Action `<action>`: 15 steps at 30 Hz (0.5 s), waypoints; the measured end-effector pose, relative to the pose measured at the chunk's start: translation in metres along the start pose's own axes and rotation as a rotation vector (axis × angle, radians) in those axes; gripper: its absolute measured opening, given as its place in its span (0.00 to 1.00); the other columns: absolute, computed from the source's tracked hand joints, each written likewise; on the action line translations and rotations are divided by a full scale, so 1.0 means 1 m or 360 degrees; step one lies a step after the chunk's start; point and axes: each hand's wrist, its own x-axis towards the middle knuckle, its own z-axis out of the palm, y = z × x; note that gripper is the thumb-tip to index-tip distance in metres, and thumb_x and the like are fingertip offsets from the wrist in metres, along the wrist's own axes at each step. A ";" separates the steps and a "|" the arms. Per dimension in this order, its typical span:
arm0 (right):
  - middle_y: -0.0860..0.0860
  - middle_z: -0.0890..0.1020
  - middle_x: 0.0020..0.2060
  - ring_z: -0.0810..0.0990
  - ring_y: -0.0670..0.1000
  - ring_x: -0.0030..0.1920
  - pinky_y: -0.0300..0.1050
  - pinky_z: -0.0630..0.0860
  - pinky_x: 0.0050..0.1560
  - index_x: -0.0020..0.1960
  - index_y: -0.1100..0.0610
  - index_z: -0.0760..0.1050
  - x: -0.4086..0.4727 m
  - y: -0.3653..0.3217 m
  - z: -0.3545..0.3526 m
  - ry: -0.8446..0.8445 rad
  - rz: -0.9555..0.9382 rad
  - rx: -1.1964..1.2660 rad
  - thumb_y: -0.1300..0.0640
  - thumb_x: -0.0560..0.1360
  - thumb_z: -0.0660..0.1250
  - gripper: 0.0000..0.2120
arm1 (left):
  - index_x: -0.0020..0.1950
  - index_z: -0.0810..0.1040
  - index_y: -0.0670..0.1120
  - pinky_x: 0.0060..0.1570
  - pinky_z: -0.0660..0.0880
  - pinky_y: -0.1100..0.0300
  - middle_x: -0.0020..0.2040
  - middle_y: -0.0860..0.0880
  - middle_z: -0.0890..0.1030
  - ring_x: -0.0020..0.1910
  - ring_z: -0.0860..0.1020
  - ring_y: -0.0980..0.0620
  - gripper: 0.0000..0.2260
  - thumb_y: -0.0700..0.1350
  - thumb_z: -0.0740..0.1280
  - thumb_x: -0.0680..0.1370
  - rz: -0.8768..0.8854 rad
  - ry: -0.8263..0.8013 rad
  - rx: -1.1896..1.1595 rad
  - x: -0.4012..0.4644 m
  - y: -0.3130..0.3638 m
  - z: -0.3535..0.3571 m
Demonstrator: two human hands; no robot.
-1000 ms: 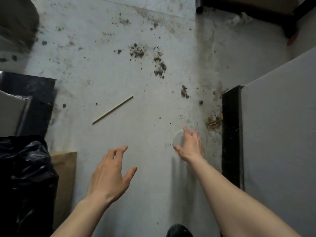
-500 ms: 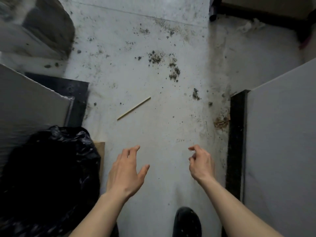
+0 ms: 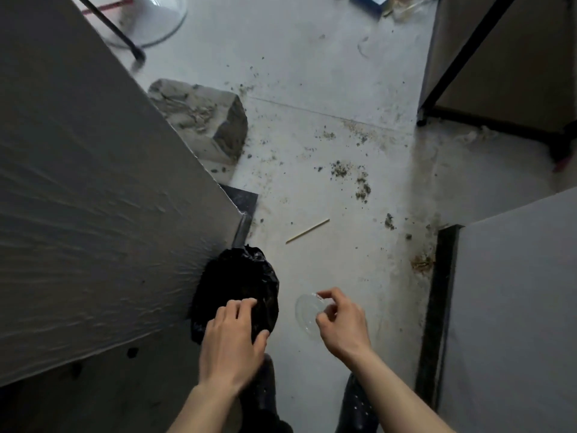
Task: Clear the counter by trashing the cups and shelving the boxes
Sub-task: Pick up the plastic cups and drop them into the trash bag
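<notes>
My right hand [image 3: 338, 323] pinches the rim of a clear plastic cup [image 3: 307, 314], which shows as a faint round shape just left of my fingers, held above the floor. My left hand [image 3: 232, 335] rests with spread fingers on the top of a black trash bag [image 3: 240, 279] that stands against the corner of a grey counter [image 3: 93, 198]. The cup is a short way to the right of the bag. No boxes are in view.
The floor is dirty, with crumbs [image 3: 352, 179] and a thin wooden stick [image 3: 307, 231]. A grey block [image 3: 203, 123] lies by the counter. Another grey surface with a black edge [image 3: 437, 307] stands at right. My dark shoes [image 3: 356, 404] are at the bottom.
The view has swung left and back, bringing the counter and bag closer. My left hand has come down on the bag. My right hand now holds the clear cup beside it.
</notes>
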 end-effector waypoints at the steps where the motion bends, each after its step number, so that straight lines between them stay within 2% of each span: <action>1: 0.47 0.80 0.34 0.80 0.51 0.41 0.48 0.80 0.48 0.57 0.49 0.80 -0.002 -0.012 0.008 -0.0019 0.0008 0.0049 0.62 0.74 0.68 0.14 | 0.71 0.70 0.52 0.62 0.72 0.53 0.65 0.51 0.76 0.64 0.74 0.48 0.27 0.58 0.67 0.74 -0.0015 0.0006 0.0036 -0.002 -0.013 -0.002; 4: 0.46 0.80 0.36 0.81 0.52 0.44 0.48 0.80 0.51 0.58 0.49 0.80 0.002 -0.039 0.038 -0.0055 0.0066 0.0181 0.59 0.75 0.70 0.13 | 0.74 0.69 0.51 0.70 0.68 0.51 0.71 0.48 0.74 0.70 0.71 0.46 0.31 0.59 0.68 0.73 -0.0053 -0.0010 0.0185 -0.004 -0.049 -0.001; 7: 0.45 0.82 0.40 0.83 0.52 0.50 0.51 0.80 0.57 0.63 0.49 0.79 0.004 -0.053 0.068 -0.0145 0.0119 0.0292 0.57 0.74 0.72 0.18 | 0.76 0.67 0.50 0.73 0.64 0.49 0.74 0.46 0.71 0.73 0.68 0.44 0.33 0.60 0.67 0.73 -0.0049 -0.0059 0.0275 -0.002 -0.078 0.009; 11: 0.51 0.81 0.64 0.79 0.54 0.65 0.52 0.76 0.66 0.74 0.46 0.69 -0.010 -0.054 0.070 -0.0179 0.0127 0.0085 0.48 0.75 0.71 0.28 | 0.76 0.66 0.50 0.71 0.67 0.50 0.73 0.46 0.72 0.72 0.70 0.45 0.33 0.61 0.66 0.73 -0.0017 -0.0096 0.0235 0.005 -0.089 0.006; 13: 0.51 0.78 0.69 0.76 0.54 0.68 0.53 0.74 0.68 0.76 0.46 0.67 -0.041 -0.055 0.045 -0.0141 0.0104 -0.0016 0.46 0.78 0.67 0.28 | 0.76 0.65 0.50 0.71 0.67 0.51 0.73 0.47 0.72 0.72 0.69 0.45 0.34 0.61 0.65 0.73 0.0023 -0.0108 0.0202 -0.006 -0.080 -0.015; 15: 0.50 0.74 0.72 0.73 0.54 0.71 0.51 0.71 0.70 0.78 0.47 0.63 -0.056 -0.044 0.039 -0.0263 0.0022 -0.0253 0.44 0.80 0.64 0.28 | 0.77 0.63 0.51 0.72 0.65 0.53 0.74 0.48 0.70 0.73 0.68 0.46 0.34 0.62 0.63 0.74 0.0016 -0.0143 0.0163 -0.011 -0.082 -0.012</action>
